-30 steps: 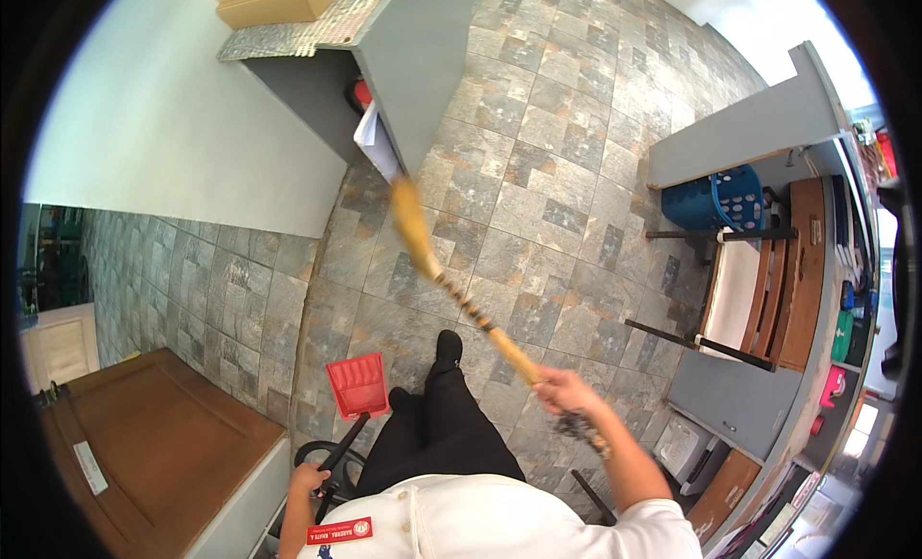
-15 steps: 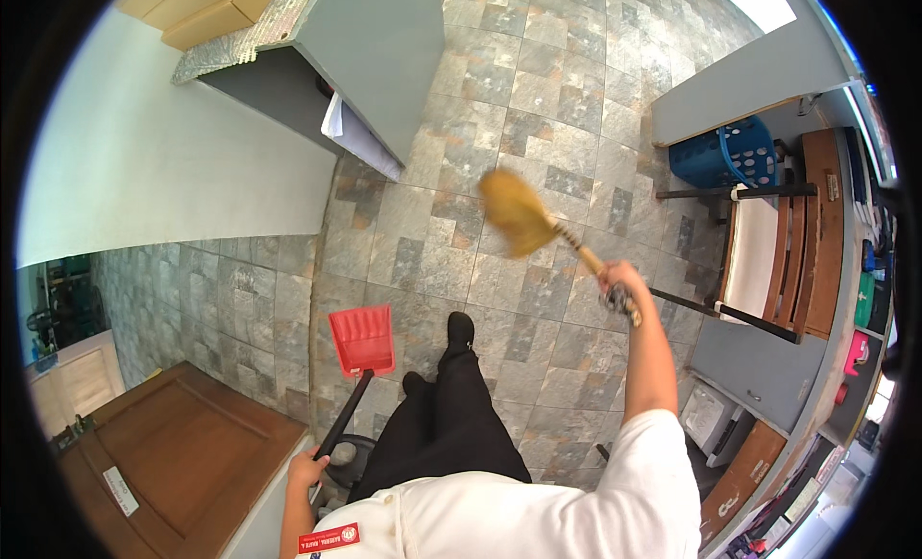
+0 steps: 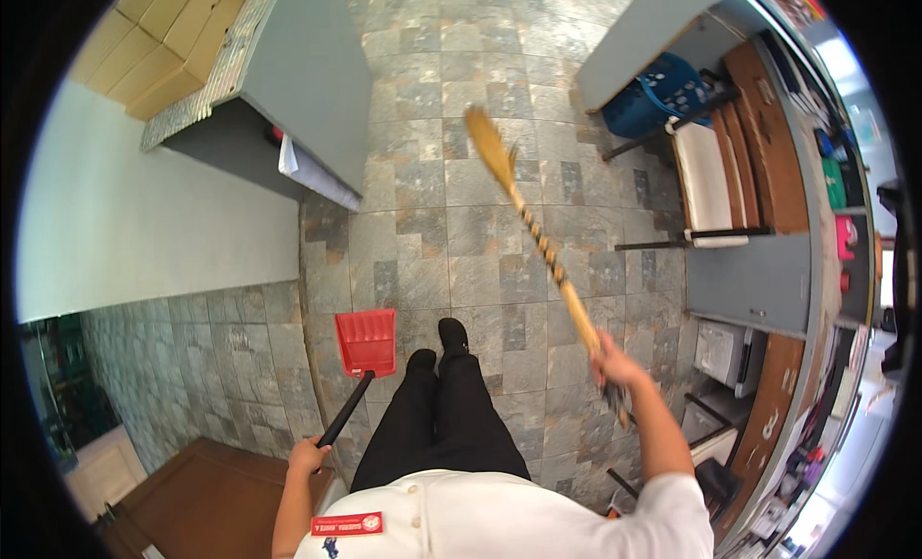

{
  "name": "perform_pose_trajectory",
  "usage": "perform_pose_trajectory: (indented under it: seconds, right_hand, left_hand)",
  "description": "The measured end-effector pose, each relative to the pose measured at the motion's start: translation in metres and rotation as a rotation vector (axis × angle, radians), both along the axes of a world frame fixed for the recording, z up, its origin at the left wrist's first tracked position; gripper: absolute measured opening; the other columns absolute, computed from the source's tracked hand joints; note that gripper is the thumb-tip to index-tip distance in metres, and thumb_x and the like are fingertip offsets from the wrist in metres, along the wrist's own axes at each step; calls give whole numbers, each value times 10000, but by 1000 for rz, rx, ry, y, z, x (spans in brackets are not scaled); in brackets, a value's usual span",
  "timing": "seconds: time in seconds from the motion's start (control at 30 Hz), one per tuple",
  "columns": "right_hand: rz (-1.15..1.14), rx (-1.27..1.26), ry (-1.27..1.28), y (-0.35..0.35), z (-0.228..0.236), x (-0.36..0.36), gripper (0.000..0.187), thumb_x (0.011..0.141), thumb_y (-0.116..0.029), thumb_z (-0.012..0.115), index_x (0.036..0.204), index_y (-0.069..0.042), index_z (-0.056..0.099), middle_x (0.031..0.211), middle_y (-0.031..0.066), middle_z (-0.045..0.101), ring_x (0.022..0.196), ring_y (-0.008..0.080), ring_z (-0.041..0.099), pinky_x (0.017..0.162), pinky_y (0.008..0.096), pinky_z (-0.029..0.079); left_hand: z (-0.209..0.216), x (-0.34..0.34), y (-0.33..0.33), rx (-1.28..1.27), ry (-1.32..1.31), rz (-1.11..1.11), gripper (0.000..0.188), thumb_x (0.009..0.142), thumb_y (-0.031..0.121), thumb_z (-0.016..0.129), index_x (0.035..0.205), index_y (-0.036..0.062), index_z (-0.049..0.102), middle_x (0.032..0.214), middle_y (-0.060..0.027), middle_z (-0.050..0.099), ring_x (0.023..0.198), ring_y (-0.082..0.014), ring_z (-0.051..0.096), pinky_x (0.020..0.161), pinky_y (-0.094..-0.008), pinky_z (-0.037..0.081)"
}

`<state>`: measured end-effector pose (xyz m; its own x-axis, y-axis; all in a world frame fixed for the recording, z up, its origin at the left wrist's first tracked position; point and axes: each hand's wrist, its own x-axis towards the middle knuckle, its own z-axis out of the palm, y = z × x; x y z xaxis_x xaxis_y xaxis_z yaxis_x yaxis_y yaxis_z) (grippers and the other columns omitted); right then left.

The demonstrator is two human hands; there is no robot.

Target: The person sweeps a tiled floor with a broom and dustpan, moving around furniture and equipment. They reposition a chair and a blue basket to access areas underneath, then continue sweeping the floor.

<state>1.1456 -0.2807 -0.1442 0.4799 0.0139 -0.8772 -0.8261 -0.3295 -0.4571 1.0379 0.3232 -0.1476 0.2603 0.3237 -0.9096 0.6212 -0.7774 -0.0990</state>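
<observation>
My right hand (image 3: 617, 360) is closed round the handle of a soft broom (image 3: 547, 252) with a wrapped, striped neck. Its tan bristle head (image 3: 490, 144) points away from me and a little left, over the tiled floor. Whether the bristles touch the tiles I cannot tell. Low on my left, my left hand (image 3: 308, 455) grips the black handle of a red dustpan (image 3: 366, 340). The pan lies just left of my shoes, its wide mouth facing away from me. I see no sweepings in it.
Grey patterned tiles (image 3: 413, 242) cover the floor. A grey cabinet (image 3: 298, 88) stands far left, with boxes (image 3: 173, 40) on top. On the right are a chair (image 3: 715, 175), a blue basket (image 3: 653, 93) and a grey counter (image 3: 749, 280). A brown wooden door (image 3: 206, 501) is at lower left.
My right hand has come lower and nearer my body, and the broom now reaches farther forward, its head turned edge-on. The dustpan stays almost where it was. My feet have drawn closer together.
</observation>
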Motion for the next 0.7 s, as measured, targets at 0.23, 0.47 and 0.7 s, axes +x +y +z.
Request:
perform_pose_trajectory:
  seconds: [0.23,0.47,0.7]
  right_hand:
    - [-477,96,386,149,112,-349,501,781,-258,583,1156,-60,316,499,14,407,389,111,394,348,242,315]
    - [-1094,407,588,224,-14,-554,161,740,-194,581,808,-51,558,654,90,558,535,182,522,489,324,415]
    - [-422,10,547,238,-149,-464,254,820,-205,478,645,-28,529,540,58,537,450,157,491,476,321,410]
  left_hand:
    - [-75,43,47,-134,106,-410,333,724,255,612,1002,77,577,657,-118,583,462,-197,564,445,-333,460]
    - [-86,69,49,-80,85,-781,327,726,279,600,1007,113,582,715,-110,599,536,-195,585,497,-326,468]
    - [-47,81,43,-2,40,-803,315,723,293,595,1000,142,588,767,-102,618,598,-200,604,569,-335,471]
